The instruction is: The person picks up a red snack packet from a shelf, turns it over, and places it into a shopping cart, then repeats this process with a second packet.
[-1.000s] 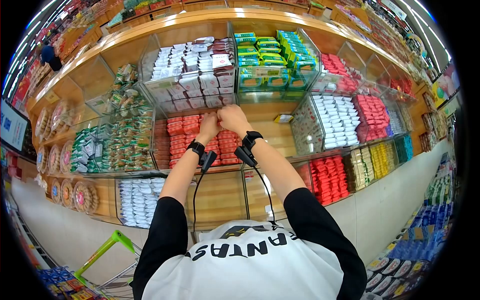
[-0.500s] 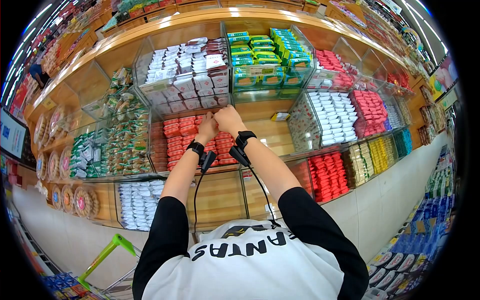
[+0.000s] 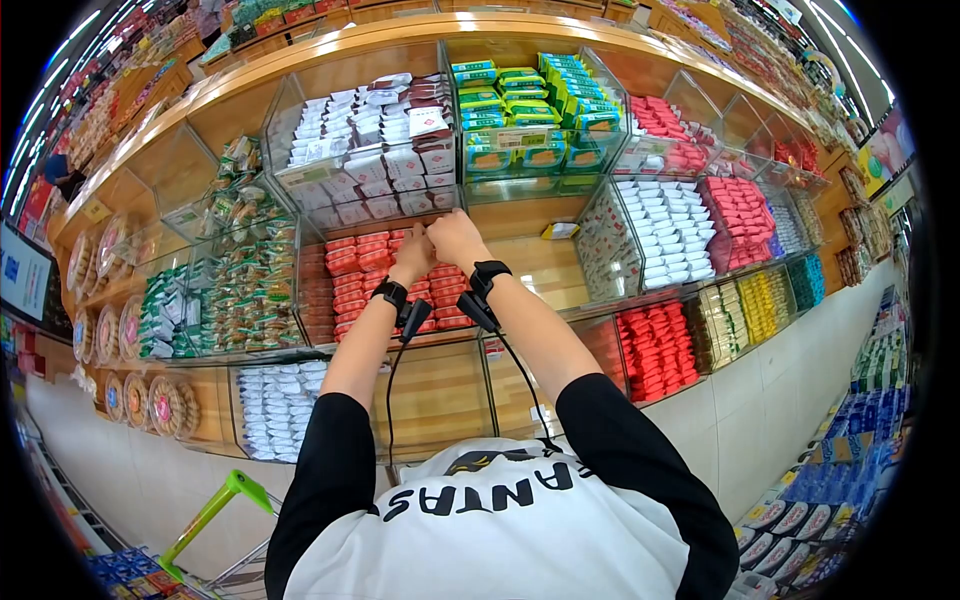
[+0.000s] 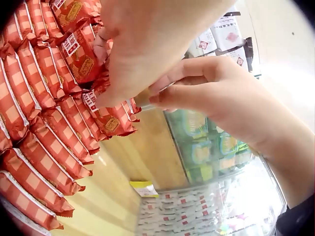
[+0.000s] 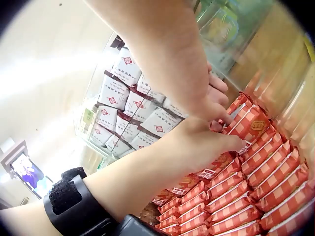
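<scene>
Head view: barely shifted, at 12 o'clock, the left hand [image 3: 413, 258] pinches a red packet [image 5: 248, 123]; the right hand [image 3: 458, 240] is half-curled, its hold unclear.

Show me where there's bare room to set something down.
Bare wood fills most of the bay right of the red checked packets, below the green packets. Another bare bay lies below the red ones, right of the lower white packets. It's crowded over the red packets, around the left hand and right hand.
</scene>
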Available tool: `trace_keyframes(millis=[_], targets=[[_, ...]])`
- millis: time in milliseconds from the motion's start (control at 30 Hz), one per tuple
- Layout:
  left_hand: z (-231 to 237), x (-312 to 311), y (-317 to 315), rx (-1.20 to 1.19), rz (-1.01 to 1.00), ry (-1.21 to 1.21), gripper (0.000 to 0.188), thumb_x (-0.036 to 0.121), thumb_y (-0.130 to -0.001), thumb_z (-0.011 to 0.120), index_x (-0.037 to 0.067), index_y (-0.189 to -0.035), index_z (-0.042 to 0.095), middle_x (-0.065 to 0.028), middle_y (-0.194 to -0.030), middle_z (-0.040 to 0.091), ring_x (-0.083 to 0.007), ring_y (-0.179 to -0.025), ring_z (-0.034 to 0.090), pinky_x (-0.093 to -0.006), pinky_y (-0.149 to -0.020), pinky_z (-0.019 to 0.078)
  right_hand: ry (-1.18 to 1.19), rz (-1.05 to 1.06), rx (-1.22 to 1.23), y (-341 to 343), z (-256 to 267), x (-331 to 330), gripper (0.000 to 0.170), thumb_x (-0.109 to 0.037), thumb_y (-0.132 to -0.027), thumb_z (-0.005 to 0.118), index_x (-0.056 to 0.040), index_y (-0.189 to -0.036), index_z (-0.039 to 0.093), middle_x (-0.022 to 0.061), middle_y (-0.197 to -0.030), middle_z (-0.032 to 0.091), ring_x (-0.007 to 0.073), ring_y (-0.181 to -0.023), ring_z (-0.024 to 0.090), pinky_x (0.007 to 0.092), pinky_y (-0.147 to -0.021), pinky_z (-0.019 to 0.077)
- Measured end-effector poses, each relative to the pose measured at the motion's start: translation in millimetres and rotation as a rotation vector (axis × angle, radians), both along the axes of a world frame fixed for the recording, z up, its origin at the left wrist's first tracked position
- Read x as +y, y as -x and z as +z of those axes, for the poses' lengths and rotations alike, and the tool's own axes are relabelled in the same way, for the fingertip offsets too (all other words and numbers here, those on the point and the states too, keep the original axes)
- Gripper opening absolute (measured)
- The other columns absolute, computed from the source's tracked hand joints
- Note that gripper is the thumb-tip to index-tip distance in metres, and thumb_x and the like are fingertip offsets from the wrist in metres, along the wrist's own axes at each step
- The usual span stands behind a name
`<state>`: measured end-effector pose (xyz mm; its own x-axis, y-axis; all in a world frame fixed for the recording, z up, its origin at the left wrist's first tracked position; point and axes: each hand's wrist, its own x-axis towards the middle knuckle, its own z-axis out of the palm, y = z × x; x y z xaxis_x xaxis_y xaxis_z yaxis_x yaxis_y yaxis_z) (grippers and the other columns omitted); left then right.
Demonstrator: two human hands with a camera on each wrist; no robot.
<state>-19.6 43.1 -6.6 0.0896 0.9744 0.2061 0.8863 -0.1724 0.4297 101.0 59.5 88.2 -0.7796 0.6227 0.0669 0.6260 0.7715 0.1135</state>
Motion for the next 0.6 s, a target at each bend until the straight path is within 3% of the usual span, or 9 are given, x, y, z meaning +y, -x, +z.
trace_keyframes(millis=[600], targets=[[-2.8, 5.5, 1.8, 0.094, -0.028, 0.13, 0.046, 0.022, -0.064, 0.064, 0.003, -0.103, 0.048, -0.0191, -0.105, 0.037, -0.0386, -0.098, 0.035, -0.0448, -0.078, 0.0405, 0.03, -0.017, -0.053, 1.9, 0.6, 0.2, 0.006, -0.015, -0.063, 0.06, -0.01, -0.067, 0.062, 0.0071, -0.068, 0.061, 0.021, -0.07, 0.059, 0.0317, -0.071, 0.0388]])
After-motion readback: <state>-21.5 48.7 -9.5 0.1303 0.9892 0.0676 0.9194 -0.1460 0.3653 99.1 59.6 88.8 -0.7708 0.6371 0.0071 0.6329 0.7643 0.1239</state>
